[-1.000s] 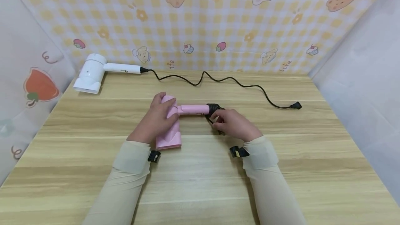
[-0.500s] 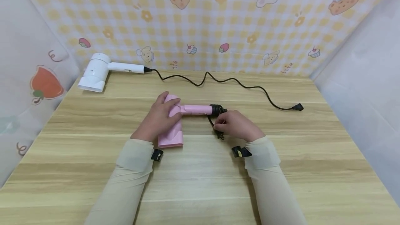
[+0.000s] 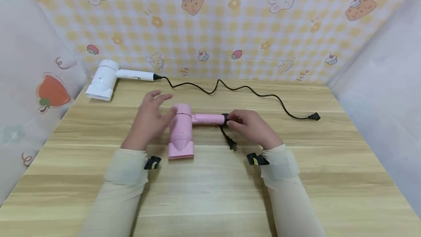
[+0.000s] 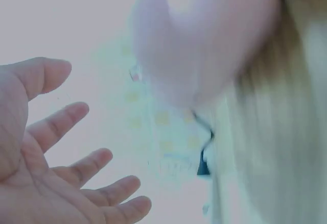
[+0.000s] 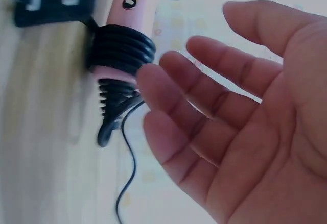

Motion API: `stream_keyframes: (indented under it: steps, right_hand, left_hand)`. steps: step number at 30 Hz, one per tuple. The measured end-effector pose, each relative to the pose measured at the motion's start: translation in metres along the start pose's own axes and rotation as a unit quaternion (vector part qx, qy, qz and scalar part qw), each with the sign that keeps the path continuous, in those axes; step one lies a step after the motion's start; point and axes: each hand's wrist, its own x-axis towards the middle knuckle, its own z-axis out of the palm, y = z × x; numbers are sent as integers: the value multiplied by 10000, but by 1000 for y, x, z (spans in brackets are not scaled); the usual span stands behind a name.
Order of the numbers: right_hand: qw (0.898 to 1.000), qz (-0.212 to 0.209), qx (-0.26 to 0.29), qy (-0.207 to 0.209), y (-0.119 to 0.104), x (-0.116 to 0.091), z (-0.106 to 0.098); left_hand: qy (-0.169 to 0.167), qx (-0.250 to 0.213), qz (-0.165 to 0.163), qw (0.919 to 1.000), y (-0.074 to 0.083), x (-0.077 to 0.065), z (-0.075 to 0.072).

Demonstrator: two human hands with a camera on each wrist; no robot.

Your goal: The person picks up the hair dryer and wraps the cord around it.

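Observation:
A pink hair dryer (image 3: pixel 182 131) lies on the table, nozzle toward me and handle (image 3: pixel 207 119) pointing right. Its black cord (image 5: pixel 122 45) is wound in several turns round the handle's end, and the plug (image 3: pixel 231 145) lies just below. My left hand (image 3: pixel 148 120) is at the left of the dryer's body, fingers spread and holding nothing; whether the thumb touches the body I cannot tell. Relaxed fingers of my right hand (image 3: pixel 248 125) are beside the wound cord, gripping nothing. In the left wrist view the dryer is a pink blur above the spread fingers.
A white hair dryer (image 3: pixel 104 79) lies at the back left. Its black cord (image 3: pixel 243 87) runs wavily rightward along the back to a plug (image 3: pixel 314 116). A checked cloth backdrop (image 3: pixel 210 28) stands behind the wooden table (image 3: pixel 197 200), with pale walls at both sides.
My left hand has let go of the pink hair dryer's body and moved left. My right fingers have left the plug end of the cord, which now lies exposed. The head view shifted slightly.

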Motion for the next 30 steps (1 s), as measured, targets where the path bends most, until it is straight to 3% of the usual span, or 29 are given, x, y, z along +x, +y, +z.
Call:
stream_keyframes:
  steps: [4,8,13,15,19,22,26,30]
  right_hand:
    - [9991,-353,-170,182,-13,16,-4]
    - [9972,-545,-495,96,-31,42,-6]
    - [9928,-631,-970,-320,-41,84,1]
    - [9910,-598,-1084,-511,-40,98,4]
    - [9877,-470,-1240,-824,-36,118,6]
    - [9860,-437,-1260,-1005,-34,127,6]
    - [9821,-445,-1342,-1241,-32,135,6]
    - [9786,-338,-1505,-1359,-26,140,4]
  left_hand:
    - [321,367,187,9986,-24,7,-32]
    - [527,950,227,9938,-63,25,-66]
    - [563,1749,-217,9827,-116,52,-103]
    - [409,1917,-492,9794,-133,61,-113]
    - [-54,1879,-846,9785,-157,76,-123]
    - [-330,1924,-758,9778,-170,84,-125]
    - [-262,2043,-645,9764,-178,90,-122]
    - [-63,1971,-778,9773,-172,92,-113]
